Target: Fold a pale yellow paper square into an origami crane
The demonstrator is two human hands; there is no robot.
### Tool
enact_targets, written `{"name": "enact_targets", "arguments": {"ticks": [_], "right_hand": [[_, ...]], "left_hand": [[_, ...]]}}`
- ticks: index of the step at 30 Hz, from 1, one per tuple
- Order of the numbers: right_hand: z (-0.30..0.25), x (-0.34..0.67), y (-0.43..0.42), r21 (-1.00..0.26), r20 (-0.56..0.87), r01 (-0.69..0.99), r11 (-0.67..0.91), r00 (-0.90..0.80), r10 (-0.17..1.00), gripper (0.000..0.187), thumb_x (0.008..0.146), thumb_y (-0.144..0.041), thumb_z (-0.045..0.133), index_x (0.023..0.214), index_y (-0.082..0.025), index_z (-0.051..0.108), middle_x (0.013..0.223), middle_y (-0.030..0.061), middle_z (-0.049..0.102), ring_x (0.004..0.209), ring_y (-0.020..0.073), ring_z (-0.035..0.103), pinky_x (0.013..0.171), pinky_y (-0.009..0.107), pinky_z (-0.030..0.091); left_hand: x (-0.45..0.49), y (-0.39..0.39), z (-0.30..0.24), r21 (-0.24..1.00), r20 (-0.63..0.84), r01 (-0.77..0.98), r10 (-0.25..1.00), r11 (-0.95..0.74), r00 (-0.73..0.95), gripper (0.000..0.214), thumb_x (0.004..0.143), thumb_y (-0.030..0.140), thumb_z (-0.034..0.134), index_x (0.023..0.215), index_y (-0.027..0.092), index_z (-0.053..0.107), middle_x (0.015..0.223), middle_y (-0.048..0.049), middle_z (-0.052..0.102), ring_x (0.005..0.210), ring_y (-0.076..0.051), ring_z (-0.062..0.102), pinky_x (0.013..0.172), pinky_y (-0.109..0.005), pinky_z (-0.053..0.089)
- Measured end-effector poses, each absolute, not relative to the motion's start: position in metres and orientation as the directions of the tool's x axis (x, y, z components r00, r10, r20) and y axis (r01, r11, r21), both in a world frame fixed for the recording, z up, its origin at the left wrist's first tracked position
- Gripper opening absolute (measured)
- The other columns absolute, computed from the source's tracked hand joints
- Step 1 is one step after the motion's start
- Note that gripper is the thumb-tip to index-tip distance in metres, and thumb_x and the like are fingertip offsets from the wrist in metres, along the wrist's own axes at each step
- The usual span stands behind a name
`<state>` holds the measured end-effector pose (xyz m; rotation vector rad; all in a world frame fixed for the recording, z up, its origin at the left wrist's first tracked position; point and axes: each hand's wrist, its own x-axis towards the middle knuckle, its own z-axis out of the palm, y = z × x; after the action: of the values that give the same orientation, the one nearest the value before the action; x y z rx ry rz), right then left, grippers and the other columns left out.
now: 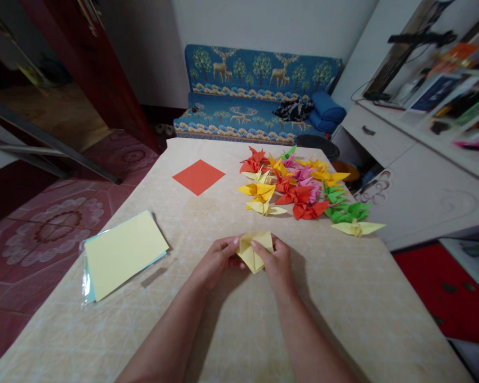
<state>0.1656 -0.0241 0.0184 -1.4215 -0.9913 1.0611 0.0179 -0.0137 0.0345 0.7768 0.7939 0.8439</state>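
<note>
Now: fingertips [234, 242] of left hand [217, 258] and right hand [278, 261] pinched closed on half-folded yellow paper [252, 255], centre frame, low over table [343, 303]. Pack of sheets [123, 254] lower left; red sheet [198, 176] and folded birds [299, 192] above. Likely risk: uneven pinch skews crease, tears thin corner.
</note>
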Motion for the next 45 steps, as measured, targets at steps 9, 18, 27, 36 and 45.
{"name": "enact_targets", "arguments": {"ticks": [9,18,27,36,45], "right_hand": [[0.025,0.163,-0.025,-0.983,-0.086,0.139,-0.120,0.223,0.971,0.012,0.064,-0.029,0.065,0.068,-0.020,0.058,0.060,-0.0017,0.058,0.052,0.0147,0.055,0.045,0.021,0.044],[0.025,0.161,-0.025,-0.978,-0.066,0.174,-0.116,0.270,0.961,0.007,0.060,-0.017,0.057,0.062,-0.023,0.054,0.054,-0.0042,0.054,0.048,0.0132,0.051,0.042,0.021,0.041],[0.019,0.160,-0.025,-0.958,0.002,0.276,-0.080,0.285,0.958,0.005,0.063,-0.022,0.059,0.063,-0.024,0.054,0.056,-0.0023,0.059,0.051,0.0161,0.056,0.046,0.024,0.042],[0.018,0.161,-0.023,-0.950,-0.001,0.299,-0.093,0.295,0.955,0.005,0.064,-0.021,0.057,0.067,-0.022,0.061,0.060,-0.0004,0.065,0.054,0.0177,0.060,0.050,0.026,0.045],[0.022,0.163,-0.024,-0.952,-0.074,0.263,-0.155,0.292,0.954,0.006,0.063,-0.024,0.061,0.068,-0.021,0.061,0.060,-0.0001,0.064,0.056,0.0180,0.059,0.050,0.025,0.045]], "left_hand": [[0.021,-0.015,0.032,0.895,-0.271,-0.236,0.881,0.379,0.389,0.042,0.075,0.049,0.064,0.088,0.009,0.072,0.074,-0.0087,0.066,0.061,-0.013,0.053,0.059,-0.024,0.039],[0.026,-0.017,0.033,0.920,-0.255,-0.192,0.894,0.341,0.368,0.046,0.073,0.046,0.068,0.102,0.010,0.071,0.083,-0.0111,0.071,0.072,-0.019,0.058,0.069,-0.029,0.042],[0.031,-0.017,0.028,0.935,-0.222,-0.186,0.907,0.302,0.358,0.048,0.070,0.044,0.070,0.104,0.010,0.071,0.081,-0.0106,0.071,0.075,-0.022,0.060,0.066,-0.030,0.045],[0.038,-0.020,0.017,0.977,-0.175,-0.084,0.962,0.196,0.208,0.041,0.076,0.039,0.065,0.105,0.012,0.070,0.091,-0.0119,0.072,0.076,-0.021,0.061,0.064,-0.029,0.046],[0.037,-0.018,0.009,0.990,-0.137,-0.007,0.974,0.141,0.179,0.039,0.079,0.037,0.060,0.105,0.011,0.070,0.091,-0.0117,0.072,0.078,-0.022,0.062,0.065,-0.030,0.048]]}}
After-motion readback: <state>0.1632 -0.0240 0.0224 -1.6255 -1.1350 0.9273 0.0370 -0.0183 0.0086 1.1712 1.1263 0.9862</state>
